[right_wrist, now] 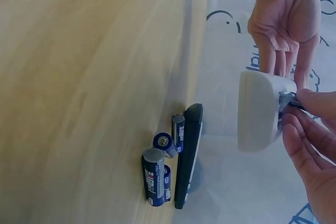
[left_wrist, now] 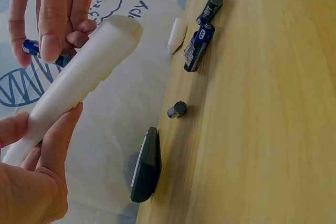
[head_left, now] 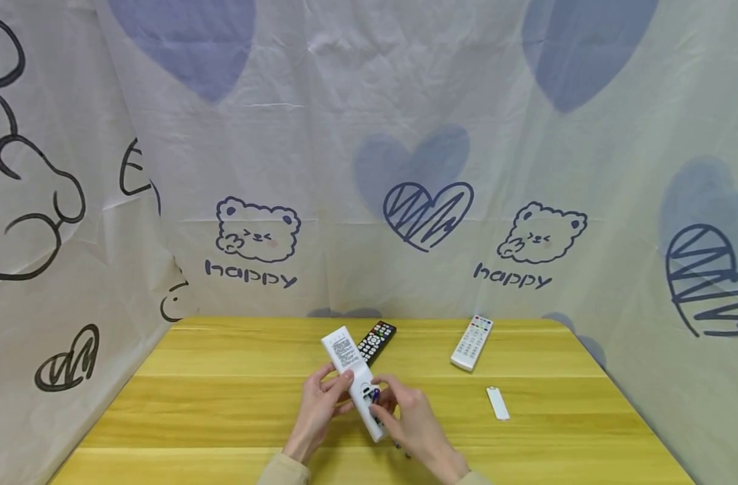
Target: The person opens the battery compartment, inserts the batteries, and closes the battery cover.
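Observation:
A white remote control (head_left: 345,353) is tilted above the table, its labelled back facing up and its battery compartment uncovered. My left hand (head_left: 320,401) grips it along its side, thumb on the back face. At the compartment, my right hand (head_left: 414,414) pinches a blue battery (left_wrist: 31,48) between thumb and fingers. The right wrist view shows the fingertips right at the opening, partly covering what lies inside. Below the hands, several loose batteries (right_wrist: 154,177) stand or lie on the table, mostly hidden in the head view.
A black remote (head_left: 379,339) lies behind the held one, partly covered by it. To the right, another white remote (head_left: 473,342) lies with its buttons up, and a white battery cover (head_left: 498,403) rests nearer the front. Printed cloth (head_left: 345,135) hangs behind the wooden table (head_left: 223,391).

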Demonstrator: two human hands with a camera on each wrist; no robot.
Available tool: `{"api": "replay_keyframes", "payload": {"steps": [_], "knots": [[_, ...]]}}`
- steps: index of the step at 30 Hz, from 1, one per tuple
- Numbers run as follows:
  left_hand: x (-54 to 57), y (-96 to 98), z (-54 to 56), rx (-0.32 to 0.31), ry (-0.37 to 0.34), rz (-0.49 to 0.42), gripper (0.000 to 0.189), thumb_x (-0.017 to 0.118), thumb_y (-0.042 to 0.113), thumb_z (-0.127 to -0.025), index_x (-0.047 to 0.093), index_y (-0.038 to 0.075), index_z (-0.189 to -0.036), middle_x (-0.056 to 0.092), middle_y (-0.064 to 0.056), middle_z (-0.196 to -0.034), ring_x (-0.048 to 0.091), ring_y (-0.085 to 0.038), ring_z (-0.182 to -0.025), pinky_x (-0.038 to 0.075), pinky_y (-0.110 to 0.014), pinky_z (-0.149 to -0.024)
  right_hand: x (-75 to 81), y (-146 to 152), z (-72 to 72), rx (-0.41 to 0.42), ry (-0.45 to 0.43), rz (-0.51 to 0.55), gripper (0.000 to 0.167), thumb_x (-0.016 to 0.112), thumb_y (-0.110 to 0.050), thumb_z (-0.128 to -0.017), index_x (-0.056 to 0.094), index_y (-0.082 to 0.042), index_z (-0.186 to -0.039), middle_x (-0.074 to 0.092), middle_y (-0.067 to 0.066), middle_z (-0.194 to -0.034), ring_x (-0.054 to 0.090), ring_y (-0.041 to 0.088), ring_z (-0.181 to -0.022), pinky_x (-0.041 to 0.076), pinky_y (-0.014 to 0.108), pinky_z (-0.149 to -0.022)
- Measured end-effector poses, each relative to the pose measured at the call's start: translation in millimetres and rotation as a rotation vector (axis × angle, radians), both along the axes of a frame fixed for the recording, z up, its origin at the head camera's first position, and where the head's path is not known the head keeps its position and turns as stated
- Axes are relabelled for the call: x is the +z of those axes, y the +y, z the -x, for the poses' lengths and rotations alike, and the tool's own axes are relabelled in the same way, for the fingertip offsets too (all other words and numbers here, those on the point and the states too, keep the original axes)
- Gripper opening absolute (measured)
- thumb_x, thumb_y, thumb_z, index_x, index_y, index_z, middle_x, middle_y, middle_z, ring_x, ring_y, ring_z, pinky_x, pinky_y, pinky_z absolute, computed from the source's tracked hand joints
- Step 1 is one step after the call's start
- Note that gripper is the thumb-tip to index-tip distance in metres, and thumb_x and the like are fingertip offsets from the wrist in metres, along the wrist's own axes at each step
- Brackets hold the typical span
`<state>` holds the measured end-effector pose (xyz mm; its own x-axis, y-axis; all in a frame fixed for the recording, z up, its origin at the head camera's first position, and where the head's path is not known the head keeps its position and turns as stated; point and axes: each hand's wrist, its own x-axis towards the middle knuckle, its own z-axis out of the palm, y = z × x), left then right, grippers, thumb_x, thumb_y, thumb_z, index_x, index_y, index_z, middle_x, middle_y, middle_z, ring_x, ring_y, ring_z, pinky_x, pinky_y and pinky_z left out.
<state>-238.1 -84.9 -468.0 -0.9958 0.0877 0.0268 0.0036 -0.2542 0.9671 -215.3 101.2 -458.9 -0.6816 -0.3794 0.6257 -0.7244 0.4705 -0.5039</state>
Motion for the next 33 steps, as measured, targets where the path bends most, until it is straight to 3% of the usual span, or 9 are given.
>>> {"api": "replay_keyframes", "payload": {"steps": [6,14,25,33], "knots": [[0.7,0.4,-0.2,0.007,0.002,0.012,0.051,0.060,0.013,-0.100,0.042,-0.012,-0.141,0.070,-0.029,-0.119,0.076,-0.016,-0.087,0.065,-0.030,-0.077,2.3,-2,-1.0,-0.052,0.028,-0.068,0.027,0.079,0.000,-0.081,0.070,-0.003,-0.106,0.073,0.004,-0.081,0.056,-0.002,-0.066,0.051,0.013,-0.056],[1.3,0.1,-0.2,0.013,-0.002,0.031,0.051,0.060,0.014,-0.100,0.042,-0.010,-0.142,0.069,-0.028,-0.121,0.075,-0.015,-0.087,0.065,-0.028,-0.076,-1.0,-4,-2.4,-0.097,0.115,-0.132,0.036,0.077,-0.002,-0.083,0.073,-0.003,-0.119,0.074,0.006,-0.088,0.060,0.004,-0.069,0.051,0.014,-0.060],[3.2,2.5,-1.1,0.032,0.000,0.033,0.048,0.060,0.012,-0.100,0.044,-0.010,-0.140,0.071,-0.027,-0.117,0.075,-0.013,-0.083,0.065,-0.029,-0.075,1.8,-8,-5.1,-0.115,0.112,-0.133,0.027,0.078,0.000,-0.082,0.068,-0.007,-0.106,0.076,0.008,-0.086,0.070,0.012,-0.070,0.057,0.015,-0.061],[4.5,4.1,-2.1,0.030,0.003,0.033,0.049,0.060,0.013,-0.100,0.044,-0.010,-0.141,0.070,-0.028,-0.118,0.075,-0.014,-0.085,0.065,-0.030,-0.076,0.4,-13,-7.1,-0.175,0.156,-0.085,0.023,0.080,0.003,-0.078,0.068,-0.006,-0.096,0.074,0.005,-0.082,0.067,0.009,-0.068,0.054,0.014,-0.059]]}}
